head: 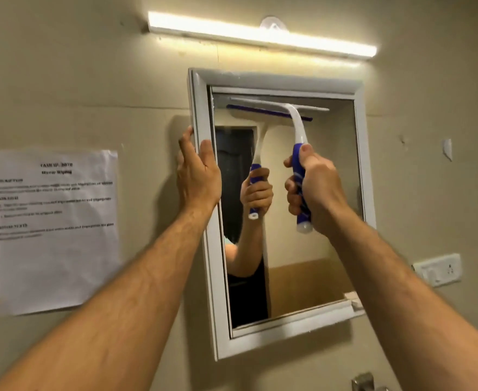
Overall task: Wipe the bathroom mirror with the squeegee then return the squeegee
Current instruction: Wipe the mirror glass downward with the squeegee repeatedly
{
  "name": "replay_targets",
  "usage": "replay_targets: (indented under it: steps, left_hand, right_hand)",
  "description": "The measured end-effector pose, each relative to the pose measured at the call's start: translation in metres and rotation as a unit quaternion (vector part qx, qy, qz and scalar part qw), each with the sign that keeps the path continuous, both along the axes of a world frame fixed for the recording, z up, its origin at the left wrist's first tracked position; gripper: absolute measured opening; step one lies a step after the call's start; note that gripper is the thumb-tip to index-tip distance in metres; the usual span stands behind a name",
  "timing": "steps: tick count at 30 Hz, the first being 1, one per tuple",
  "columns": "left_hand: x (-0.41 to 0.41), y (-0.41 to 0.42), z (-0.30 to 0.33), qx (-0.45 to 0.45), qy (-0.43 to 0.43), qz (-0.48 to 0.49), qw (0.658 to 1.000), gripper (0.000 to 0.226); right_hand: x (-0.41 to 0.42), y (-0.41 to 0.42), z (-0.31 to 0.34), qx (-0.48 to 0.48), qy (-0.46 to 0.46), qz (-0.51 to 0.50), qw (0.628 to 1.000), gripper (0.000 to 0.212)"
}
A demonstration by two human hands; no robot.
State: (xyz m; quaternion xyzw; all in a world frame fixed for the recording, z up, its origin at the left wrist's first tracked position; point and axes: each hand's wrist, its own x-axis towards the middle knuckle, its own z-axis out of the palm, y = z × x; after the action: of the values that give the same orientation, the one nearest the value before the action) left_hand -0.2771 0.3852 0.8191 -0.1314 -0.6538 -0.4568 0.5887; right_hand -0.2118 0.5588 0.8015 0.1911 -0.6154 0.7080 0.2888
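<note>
A printed sheet is stuck to the beige wall at far left. Right of it, the left hand grips the left edge of the white frame, thumb on the front and fingers wrapped behind it. The mirror reflects an arm and the tool. At the top of the glass the squeegee has its blade lying nearly level, long axis running left to right, against the mirror just below the upper frame. Its handle curves downward toward the person, where the right hand clamps around the blue grip. A lit tube light sits above; a switch plate is at right.
</note>
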Motion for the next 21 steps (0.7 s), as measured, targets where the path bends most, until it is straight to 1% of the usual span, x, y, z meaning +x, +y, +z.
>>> replay_targets:
  steps: [2, 5, 6, 8, 11, 21]
  left_hand:
    - [-0.003, 0.000, 0.001, 0.008, 0.006, 0.007, 1.000, 0.043]
    - [-0.004, 0.001, -0.006, 0.024, 0.011, 0.003, 1.000, 0.043]
    - [-0.003, 0.001, -0.006, 0.025, 0.014, -0.003, 1.000, 0.043]
    - [-0.003, 0.002, -0.007, 0.024, 0.018, -0.012, 0.999, 0.044]
    - [-0.005, 0.002, -0.008, 0.020, 0.019, -0.023, 0.999, 0.043]
    - [-0.004, 0.003, -0.007, 0.019, 0.015, -0.025, 0.999, 0.044]
  right_hand:
    - [-0.001, -0.005, 0.016, -0.018, -0.007, 0.024, 1.000, 0.043]
    - [0.007, -0.014, 0.018, -0.043, -0.011, 0.118, 0.992, 0.047]
    - [0.009, -0.017, 0.015, -0.035, -0.009, 0.133, 0.991, 0.048]
    - [0.007, -0.021, 0.005, 0.001, 0.011, 0.101, 0.995, 0.048]
    - [0.001, -0.027, -0.009, 0.005, 0.033, 0.077, 0.997, 0.049]
    - [-0.001, -0.033, 0.007, -0.004, 0.054, 0.084, 0.995, 0.044]
